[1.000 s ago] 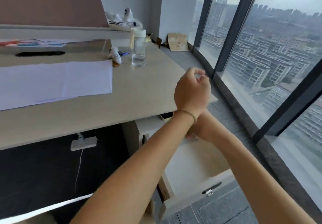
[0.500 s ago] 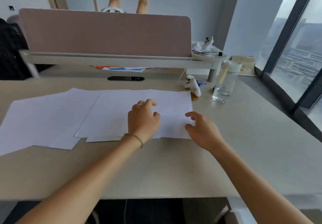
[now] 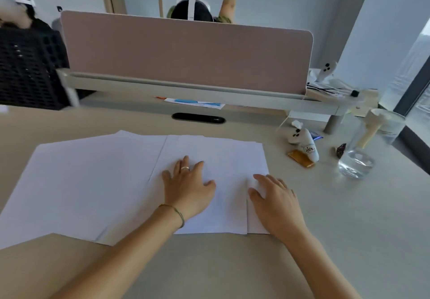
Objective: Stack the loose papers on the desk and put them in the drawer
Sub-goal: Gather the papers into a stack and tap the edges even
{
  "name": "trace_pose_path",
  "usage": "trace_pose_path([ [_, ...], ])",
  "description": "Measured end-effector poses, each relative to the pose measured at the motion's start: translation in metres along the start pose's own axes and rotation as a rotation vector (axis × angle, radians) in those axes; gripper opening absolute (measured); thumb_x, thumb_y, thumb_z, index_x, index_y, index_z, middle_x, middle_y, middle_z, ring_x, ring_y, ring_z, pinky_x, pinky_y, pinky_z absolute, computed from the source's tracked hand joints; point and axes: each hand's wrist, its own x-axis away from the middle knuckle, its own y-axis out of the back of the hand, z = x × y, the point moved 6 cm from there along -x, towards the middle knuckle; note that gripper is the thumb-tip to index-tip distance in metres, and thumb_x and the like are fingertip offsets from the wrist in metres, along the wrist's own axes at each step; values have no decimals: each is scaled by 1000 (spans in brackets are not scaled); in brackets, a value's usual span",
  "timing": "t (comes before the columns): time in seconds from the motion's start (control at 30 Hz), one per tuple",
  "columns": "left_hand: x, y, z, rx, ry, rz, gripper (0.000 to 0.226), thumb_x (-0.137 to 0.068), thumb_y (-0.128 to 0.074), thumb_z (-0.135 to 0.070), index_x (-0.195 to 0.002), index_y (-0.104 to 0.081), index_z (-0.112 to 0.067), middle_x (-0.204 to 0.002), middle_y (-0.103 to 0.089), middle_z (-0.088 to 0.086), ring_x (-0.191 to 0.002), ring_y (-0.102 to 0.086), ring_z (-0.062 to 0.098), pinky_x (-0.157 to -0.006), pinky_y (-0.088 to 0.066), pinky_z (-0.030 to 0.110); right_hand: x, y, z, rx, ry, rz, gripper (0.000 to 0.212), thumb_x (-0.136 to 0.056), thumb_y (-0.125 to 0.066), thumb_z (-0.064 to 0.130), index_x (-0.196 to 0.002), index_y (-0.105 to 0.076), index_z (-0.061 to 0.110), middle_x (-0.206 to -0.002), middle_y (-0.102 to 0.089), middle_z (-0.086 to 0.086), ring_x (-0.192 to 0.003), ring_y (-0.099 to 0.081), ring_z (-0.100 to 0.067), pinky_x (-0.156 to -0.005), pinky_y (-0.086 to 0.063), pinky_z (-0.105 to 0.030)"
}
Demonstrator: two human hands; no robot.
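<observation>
Two hands [image 3: 229, 192] (flat) on papers [image 3: 93, 182], water-filled bottle [image 3: 363, 149]

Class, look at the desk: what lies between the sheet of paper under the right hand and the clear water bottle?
In the head view, a small white plush toy on an orange packet.

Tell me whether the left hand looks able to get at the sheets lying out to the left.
Probably yes. The left hand rests flat on the right-hand sheets, and the left sheets lie beside it with nothing on them.

bare forearms, ring [image 3: 185, 168], thin wrist bracelet [image 3: 178, 212]
</observation>
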Motion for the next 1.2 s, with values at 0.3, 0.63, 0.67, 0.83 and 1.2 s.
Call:
trace_pose_path([
  [0.3,-16,21,81,-87,250,26,66,-94,-18,-61,-153,-28,-32,-168,-12,11,-155,-5,30,-117,-5,67,-4,-3,6,47,63,-20,61,-95,-42,53,-152,-39,31,-153,-47,10,-145,-33,-16,-118,-23,-37],
  [0.63,-11,37,129,-108,209,-24,63,-96,-27,-55,-156,-26,-36,-171,-9,9,-157,2,29,-119,-1,65,6,12,17,-162,-74,18,65,-93,-59,36,-154,-38,28,-138,-57,2,-137,-41,-22,-115,-32,-39],
  [0.67,-11,34,130,-101,210,-19,63,-96,-26,-55,-156,-25,-35,-170,-8,11,-157,2,29,-119,1,66,4,10,18,-195,-111,55,66,-91,-60,35,-153,-38,30,-133,-59,1,-135,-44,-23,-112,-35,-41],
  [0.83,-15,28,113,-72,149,-45,60,-99,-26,-50,-158,-22,-35,-171,-6,11,-158,5,28,-119,2,67,-9,12,29,-820,-377,136,61,-88,-64,9,-144,-50,30,-125,-60,0,-103,-62,-22,-98,-47,-39],
  [1.2,-15,28,113,-68,93,-16,64,-96,-23,-57,-157,-24,-37,-171,-6,11,-158,2,27,-117,4,69,-22,2,30,-1197,-618,401,66,-62,-73,12,-126,-63,-1,-126,-67,-32,-100,-64,-40,-88,-53,-47],
])
